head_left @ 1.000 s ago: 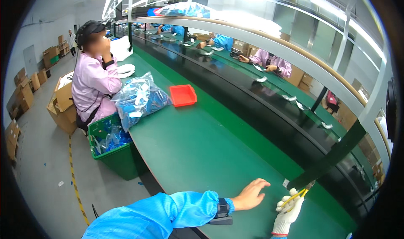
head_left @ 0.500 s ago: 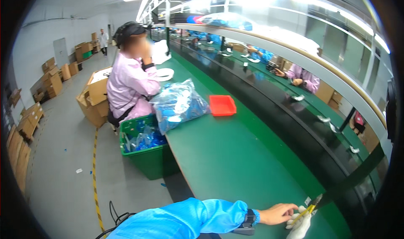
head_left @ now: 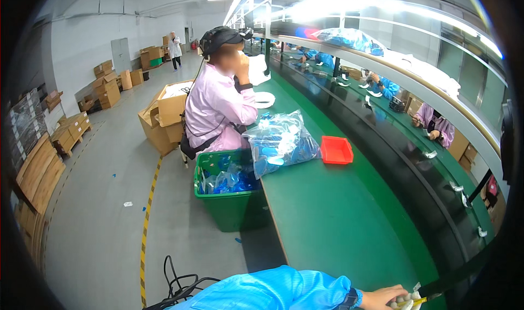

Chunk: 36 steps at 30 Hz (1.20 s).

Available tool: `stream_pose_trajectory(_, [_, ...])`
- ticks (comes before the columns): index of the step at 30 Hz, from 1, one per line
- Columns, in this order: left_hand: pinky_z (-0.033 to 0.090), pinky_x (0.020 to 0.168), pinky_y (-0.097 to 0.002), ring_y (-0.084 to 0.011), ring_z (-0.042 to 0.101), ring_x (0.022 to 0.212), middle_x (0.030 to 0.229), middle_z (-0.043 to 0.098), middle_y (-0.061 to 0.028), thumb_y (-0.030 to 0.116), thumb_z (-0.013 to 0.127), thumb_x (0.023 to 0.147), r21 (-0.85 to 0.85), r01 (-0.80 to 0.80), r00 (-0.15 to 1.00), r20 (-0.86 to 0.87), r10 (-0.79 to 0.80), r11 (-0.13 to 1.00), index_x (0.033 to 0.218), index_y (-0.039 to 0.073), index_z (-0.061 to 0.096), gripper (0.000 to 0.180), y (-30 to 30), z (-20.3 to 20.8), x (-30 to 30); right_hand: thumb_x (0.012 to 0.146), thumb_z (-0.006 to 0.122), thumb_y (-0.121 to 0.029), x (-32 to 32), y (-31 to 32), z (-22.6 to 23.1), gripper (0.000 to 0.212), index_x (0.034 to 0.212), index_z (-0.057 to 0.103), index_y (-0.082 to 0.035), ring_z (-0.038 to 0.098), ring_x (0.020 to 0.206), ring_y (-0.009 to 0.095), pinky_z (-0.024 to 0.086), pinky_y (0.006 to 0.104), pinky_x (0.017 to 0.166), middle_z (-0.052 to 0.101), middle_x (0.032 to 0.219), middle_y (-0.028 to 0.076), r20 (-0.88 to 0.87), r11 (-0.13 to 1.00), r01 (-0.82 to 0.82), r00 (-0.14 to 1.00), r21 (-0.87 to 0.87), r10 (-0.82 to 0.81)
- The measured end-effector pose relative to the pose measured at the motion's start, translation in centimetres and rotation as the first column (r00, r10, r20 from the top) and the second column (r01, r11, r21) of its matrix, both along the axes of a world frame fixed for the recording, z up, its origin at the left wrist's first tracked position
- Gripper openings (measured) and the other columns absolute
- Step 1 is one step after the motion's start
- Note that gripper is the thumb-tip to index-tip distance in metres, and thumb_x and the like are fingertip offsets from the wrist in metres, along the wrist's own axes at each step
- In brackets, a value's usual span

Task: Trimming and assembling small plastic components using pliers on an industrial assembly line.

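Observation:
My left hand (head_left: 383, 297), bare and in a blue sleeve with a dark band at the wrist, reaches to the lower right edge of the green worktop (head_left: 322, 217). Its fingers bend down over the fingers of a white glove. This glove is on my right hand (head_left: 405, 302), mostly cut off by the frame's lower edge. Between the gloved fingers shows a yellow-handled pair of pliers (head_left: 419, 301), its dark tip pointing right. A small white piece (head_left: 417, 286) lies just beyond the hands.
A red tray (head_left: 337, 150) and a clear bag of blue parts (head_left: 281, 146) sit farther along the worktop. Beside it stands a green bin (head_left: 232, 206) of blue plastic. A seated co-worker (head_left: 224, 97) in pink is beyond. A dark conveyor (head_left: 404, 162) runs along the right.
The view has swung left, so the bench and co-worker appear farther right. My hands now sit lower and farther right in the picture, and the pliers point right rather than up.

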<state>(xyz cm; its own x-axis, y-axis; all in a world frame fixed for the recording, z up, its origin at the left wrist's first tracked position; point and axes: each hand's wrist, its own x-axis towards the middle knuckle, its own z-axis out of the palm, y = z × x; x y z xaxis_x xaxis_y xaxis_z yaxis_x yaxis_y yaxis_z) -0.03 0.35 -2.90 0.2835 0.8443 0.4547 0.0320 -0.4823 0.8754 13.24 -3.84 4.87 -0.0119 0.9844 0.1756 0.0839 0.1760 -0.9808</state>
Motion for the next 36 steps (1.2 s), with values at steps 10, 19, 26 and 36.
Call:
stream_pose_trajectory(10, [0.049,0.093,-0.0417,-0.0341,0.059,0.109,0.110,0.066,-0.0164,0.045,0.082,0.076,0.041,-0.066,0.996,-0.060,0.068,0.997,0.113,0.001,0.065,0.060,0.2,-0.3,0.0,0.106,0.048,-0.021,-1.1,-1.1,1.4,0.039,0.135,0.050,0.006,0.054,0.122,0.028,0.043,0.0391,0.106,0.056,0.135,0.018,0.043,0.998,-0.038,0.998,0.045,0.036])
stream_pose_trajectory(19, [0.047,0.095,-0.0431,-0.0320,0.058,0.109,0.116,0.060,-0.0175,0.036,0.077,0.078,0.070,-0.011,0.982,-0.190,0.024,0.997,0.120,0.001,0.060,0.057,0.5,-1.0,-0.1,0.107,0.045,-0.027,0.4,0.3,-2.3,0.045,0.138,0.047,0.007,0.044,0.137,0.031,0.037,0.0425,0.114,0.049,0.145,0.019,0.019,0.995,-0.094,0.996,0.043,0.093])
stream_pose_trajectory(26, [0.045,0.100,-0.0420,-0.0322,0.056,0.112,0.119,0.061,-0.0162,0.025,0.076,0.083,-0.073,0.065,0.984,-0.162,-0.076,0.995,0.137,0.001,0.054,0.063,-0.3,-1.1,0.1,0.092,0.070,-0.038,3.1,2.4,-6.9,0.061,0.136,0.049,-0.001,0.061,0.095,0.021,0.055,0.0349,0.081,0.060,0.113,0.010,-0.086,0.984,-0.147,0.984,0.105,0.156])
stream_pose_trajectory(36, [0.050,0.093,-0.0394,-0.0283,0.060,0.106,0.119,0.061,-0.0152,0.011,0.073,0.081,-0.170,0.120,0.980,-0.134,-0.144,0.978,0.138,-0.001,0.053,0.061,0.0,0.3,-0.3,0.084,0.078,-0.011,2.6,2.3,-4.9,0.071,0.142,0.041,0.003,0.058,0.111,0.023,0.051,0.0389,0.098,0.054,0.126,0.014,-0.226,0.976,-0.215,0.953,-0.025,0.204])
